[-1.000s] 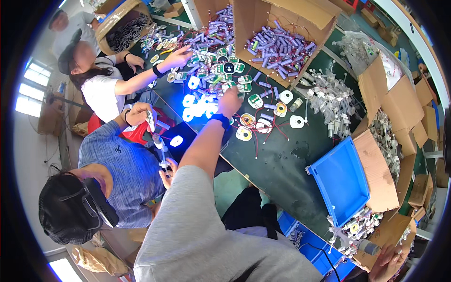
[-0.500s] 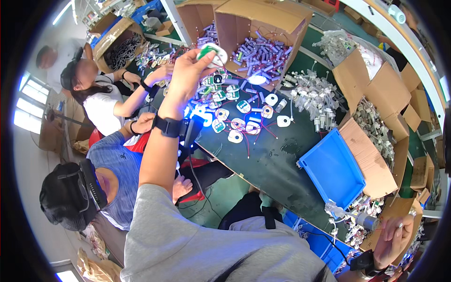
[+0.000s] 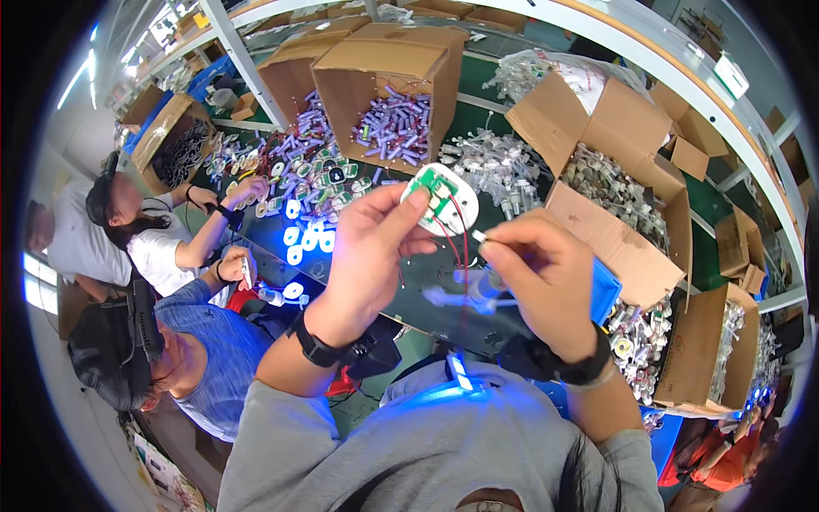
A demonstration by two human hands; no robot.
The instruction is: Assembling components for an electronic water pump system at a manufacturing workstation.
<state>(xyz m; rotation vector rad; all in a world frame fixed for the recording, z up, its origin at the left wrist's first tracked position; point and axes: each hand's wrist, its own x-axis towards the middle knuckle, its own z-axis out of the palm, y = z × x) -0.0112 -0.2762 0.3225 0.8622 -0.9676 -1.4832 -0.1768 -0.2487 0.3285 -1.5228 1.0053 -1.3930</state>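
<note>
My left hand (image 3: 373,243) is closed on a white rounded cover with a green circuit board (image 3: 440,200), thumb pressed on the board. Red wires (image 3: 463,247) hang from it between my hands. My right hand (image 3: 546,282), just to the right, pinches a small white connector (image 3: 480,236) between thumb and fingertips, close to the cover but apart from it. Below the right fingers is a blurred, clear-and-grey cylindrical part (image 3: 482,288), lit blue; how it is held is hidden.
Purple cylinders with wires fill a cardboard box (image 3: 384,64) at the back. Clear plastic parts (image 3: 490,162) are heaped beside it. Right stand an open carton (image 3: 614,200) and a blue tray (image 3: 607,292). Co-workers sit left, one in a blue shirt (image 3: 230,358); boards litter the dark table (image 3: 418,294).
My left hand has come down and nearer with the board. My right hand has swung in from the far lower right, bringing the cylindrical part, and now pinches a connector. The view has shifted.
</note>
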